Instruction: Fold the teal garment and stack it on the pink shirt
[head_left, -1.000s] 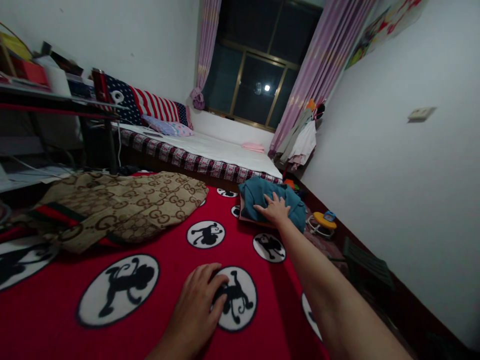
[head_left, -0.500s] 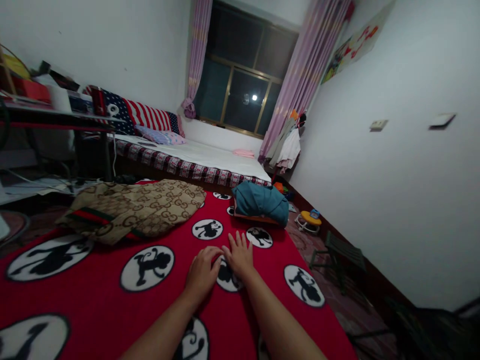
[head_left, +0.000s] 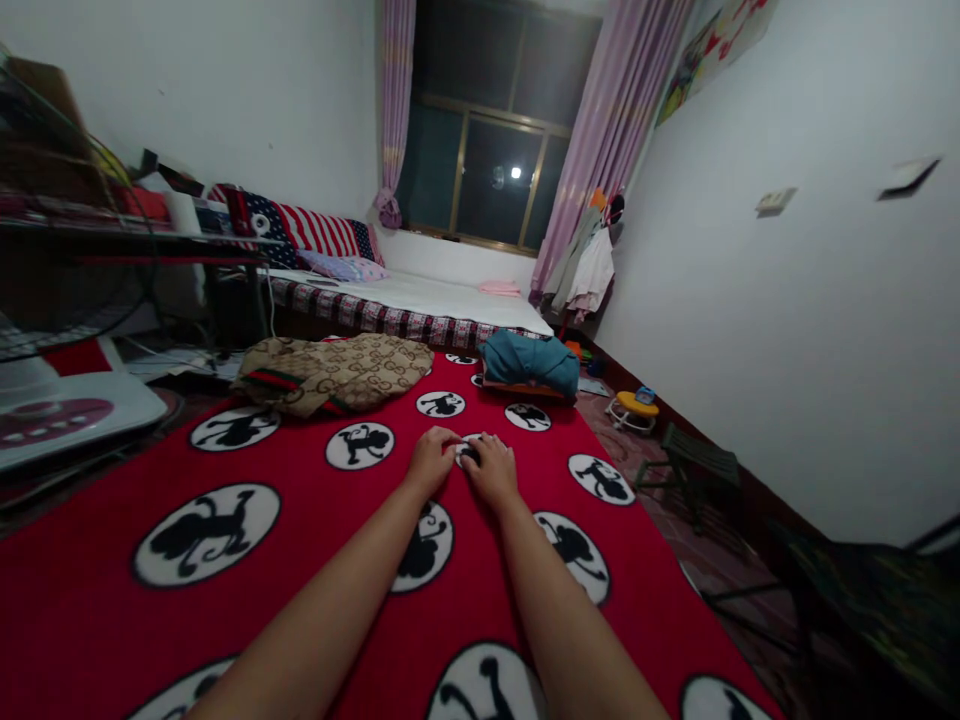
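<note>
Both hands further out along the red blanket [head_left: 315,500] than half a second ago, arms stretched longer. Left hand [head_left: 431,462] and right hand [head_left: 491,470] side by side, nearly touching, palms down, fingers curled, pressing the blanket at a white monkey circle. Nothing gripped. Teal bundle [head_left: 529,362] well beyond, untouched; brown patterned garment [head_left: 337,372] off left.

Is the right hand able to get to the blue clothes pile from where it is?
Probably yes. The right hand rests on the red blanket, and only bare blanket lies between it and the blue clothes pile, though the arm would need to stretch farther forward.
</note>
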